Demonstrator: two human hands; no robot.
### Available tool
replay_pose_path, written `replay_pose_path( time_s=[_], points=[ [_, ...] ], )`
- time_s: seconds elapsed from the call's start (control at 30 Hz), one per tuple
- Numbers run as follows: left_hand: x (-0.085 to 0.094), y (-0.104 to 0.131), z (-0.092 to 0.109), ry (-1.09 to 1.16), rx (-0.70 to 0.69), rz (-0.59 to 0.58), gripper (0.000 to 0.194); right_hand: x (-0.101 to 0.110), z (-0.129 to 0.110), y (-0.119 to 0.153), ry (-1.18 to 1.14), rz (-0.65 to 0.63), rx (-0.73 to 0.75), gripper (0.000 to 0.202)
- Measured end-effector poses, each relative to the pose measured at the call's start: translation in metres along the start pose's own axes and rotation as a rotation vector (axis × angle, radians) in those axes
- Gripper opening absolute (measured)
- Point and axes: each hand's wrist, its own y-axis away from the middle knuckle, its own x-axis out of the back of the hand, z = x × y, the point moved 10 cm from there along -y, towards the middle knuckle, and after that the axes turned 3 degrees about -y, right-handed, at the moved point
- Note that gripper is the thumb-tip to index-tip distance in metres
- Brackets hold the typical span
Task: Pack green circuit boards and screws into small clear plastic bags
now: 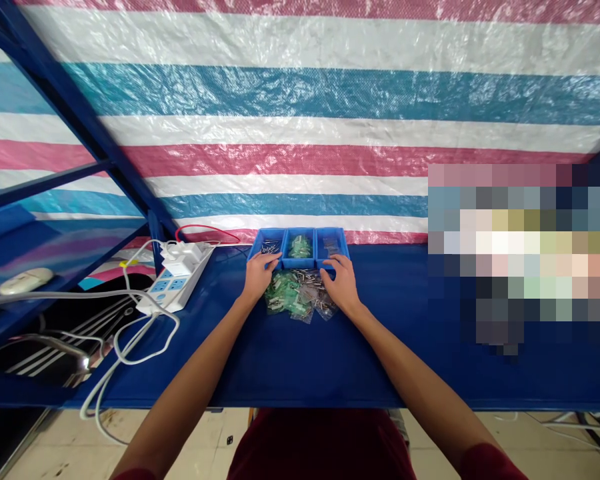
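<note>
Three joined blue bins [299, 264] stand near the back of the blue table. Dark and silvery screw-like pieces [270, 247] lie in the left bin, green packets [300, 246] in the middle one, and clear packets [331, 245] in the right one. In front of them is a heap of green and clear packets [293, 293] with small metal pieces. My left hand [261, 275] is at the left bin's front edge, thumb and fingers apart, holding nothing I can see. My right hand [342, 280] reaches the right bin's front edge, its fingers spread above the heap's right side.
A white power strip [173, 283] with plugs and looping white cables [125, 353] lies at the left of the table [305, 373]. A white mouse [26, 281] rests on a blue shelf farther left. Striped sheeting [280, 160] hangs behind; the right side is pixelated.
</note>
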Motion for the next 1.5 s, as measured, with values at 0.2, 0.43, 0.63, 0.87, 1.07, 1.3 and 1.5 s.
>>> replay_pose_path(
  time_s=[0.2, 0.43, 0.63, 0.87, 1.07, 1.3, 1.5],
  points=[
    [0.000, -0.001, -0.001, 0.006, 0.023, -0.003, 0.026, 0.006, 0.004, -0.004, -0.081, 0.006, 0.007, 0.019],
    [-0.003, 0.000, 0.003, -0.018, 0.000, -0.039, 0.027, 0.002, 0.003, -0.002, -0.076, -0.013, 0.024, 0.018],
    [0.012, 0.008, 0.038, -0.201, -0.090, 0.103, 0.028, 0.009, -0.009, 0.001, 0.057, 0.042, 0.088, 0.023],
    [-0.013, 0.021, 0.081, -0.074, -0.364, -0.072, 0.025, -0.016, -0.002, 0.004, 0.206, -0.144, 0.059, 0.022],
    [-0.018, 0.021, 0.077, 0.006, -0.333, -0.115, 0.027, -0.008, -0.010, 0.002, 0.086, -0.082, 0.088, 0.022],
    [-0.016, 0.022, 0.080, 0.316, -0.170, -0.227, 0.032, 0.006, -0.039, 0.008, -0.195, -0.062, 0.162, 0.025],
    [-0.023, 0.023, 0.082, 0.614, -0.032, -0.398, 0.038, 0.004, -0.050, 0.012, -0.225, -0.085, 0.292, 0.035]
  ],
)
